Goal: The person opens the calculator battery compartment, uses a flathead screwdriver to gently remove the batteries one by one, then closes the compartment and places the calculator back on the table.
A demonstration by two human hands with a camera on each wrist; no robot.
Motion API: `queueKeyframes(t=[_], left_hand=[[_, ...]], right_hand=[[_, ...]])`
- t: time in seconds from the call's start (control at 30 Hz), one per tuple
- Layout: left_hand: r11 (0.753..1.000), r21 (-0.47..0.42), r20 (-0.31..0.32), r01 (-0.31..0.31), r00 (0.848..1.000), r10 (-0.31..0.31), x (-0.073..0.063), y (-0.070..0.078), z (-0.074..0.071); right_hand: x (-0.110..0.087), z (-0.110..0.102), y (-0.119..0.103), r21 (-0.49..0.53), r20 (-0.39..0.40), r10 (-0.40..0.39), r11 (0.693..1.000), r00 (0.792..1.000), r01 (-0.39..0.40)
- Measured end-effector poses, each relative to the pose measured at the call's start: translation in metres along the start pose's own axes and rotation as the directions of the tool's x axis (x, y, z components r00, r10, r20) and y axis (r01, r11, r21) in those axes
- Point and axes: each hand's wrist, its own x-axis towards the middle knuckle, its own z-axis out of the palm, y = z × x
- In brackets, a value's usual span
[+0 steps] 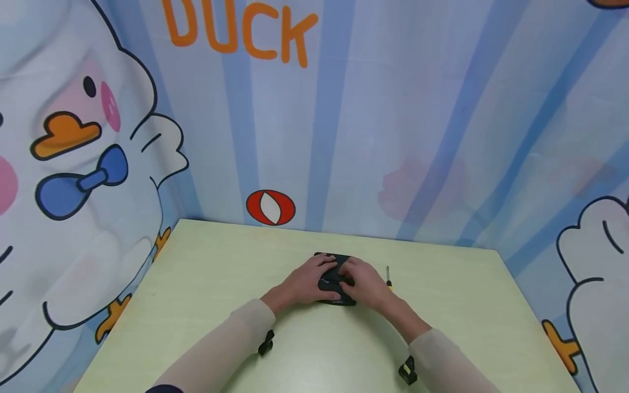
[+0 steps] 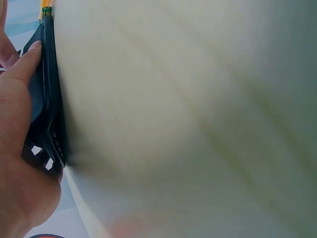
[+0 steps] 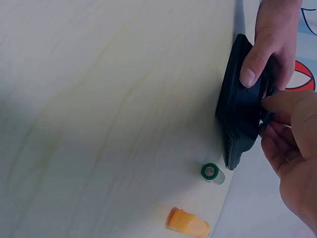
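A flat black plastic device [image 1: 330,281] lies on the table between both hands. My left hand [image 1: 313,279] holds its left side, with the thumb along the near edge and the fingers over the top. In the right wrist view the left thumb presses on the device's side [image 3: 240,106]. My right hand [image 1: 365,284] is bent over the device's right part, and its thumb and fingertips pinch a dark part there. What that part is, the fingers hide. A green-ended battery [image 3: 213,173] stands or lies close to the device; the right hand covers it in the head view.
A small screwdriver [image 1: 389,277] lies right of the right hand; its yellow-orange handle [image 3: 188,223] shows in the right wrist view. The pale table [image 1: 221,245] meets a striped cartoon curtain [image 1: 373,136] at the back and sides.
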Motion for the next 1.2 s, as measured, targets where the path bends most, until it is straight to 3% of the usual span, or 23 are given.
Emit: queueKeyframes(t=[0.47, 0.73, 1.2], left_hand=[[1.0, -0.002, -0.004, -0.004, 1.0, 0.004, -0.001, 0.002, -0.001], [1.0, -0.025, -0.007, 0.009, 1.0, -0.009, -0.003, 0.003, -0.002], [0.999, -0.035, -0.014, 0.001, 1.0, -0.002, -0.003, 0.001, -0.001]], right_hand=[[0.001, -0.001, -0.006, -0.118, 0.002, -0.148, 0.982, 0.989, 0.148], [0.008, -0.002, -0.009, -0.113, 0.065, -0.128, 0.984, 0.99, 0.134], [0.012, 0.0, -0.007, -0.042, 0.086, -0.099, 0.994, 0.991, 0.103]])
